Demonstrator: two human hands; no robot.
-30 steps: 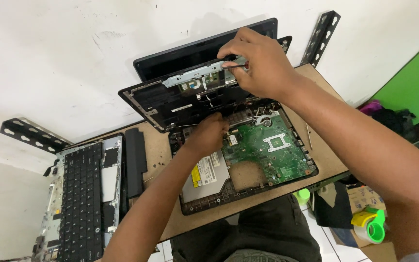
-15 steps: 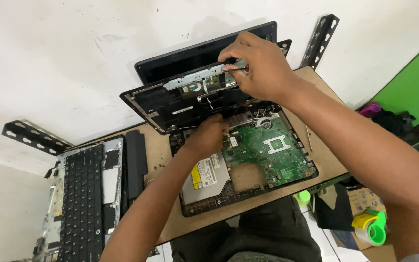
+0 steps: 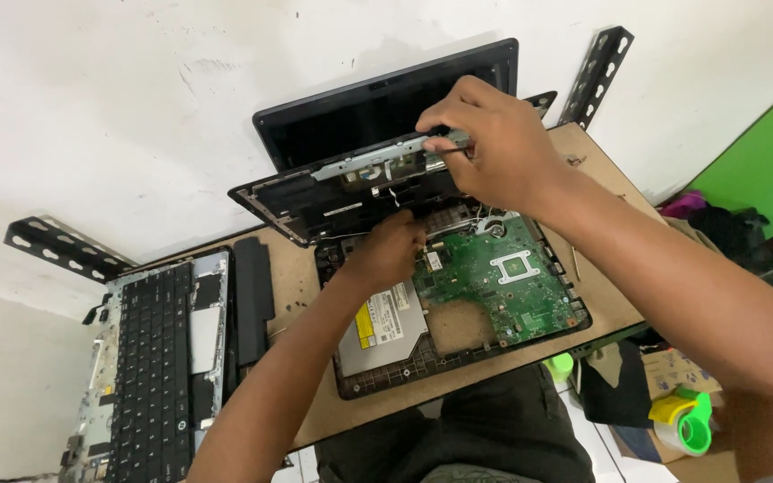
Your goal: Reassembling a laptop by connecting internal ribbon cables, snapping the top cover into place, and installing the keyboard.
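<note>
An opened laptop base (image 3: 458, 358) lies on a brown board (image 3: 301, 286), showing a green circuit board (image 3: 503, 277) and a silver optical drive (image 3: 385, 324). My right hand (image 3: 494, 148) grips the upper edge of the black top cover (image 3: 342, 192), by its metal strip, and holds it tilted up off the base. My left hand (image 3: 391, 252) reaches under that raised cover near the back of the base; its fingertips are hidden. The dark screen (image 3: 386, 107) stands behind.
A removed keyboard (image 3: 149, 358) and a long black battery (image 3: 252, 300) lie at the left on the board. Black perforated metal brackets (image 3: 60, 246) stick out from the white wall. Rolls of tape (image 3: 682, 420) sit on the floor at the lower right.
My right hand has lifted the top cover a little higher. My left hand stays under it near the same spot.
</note>
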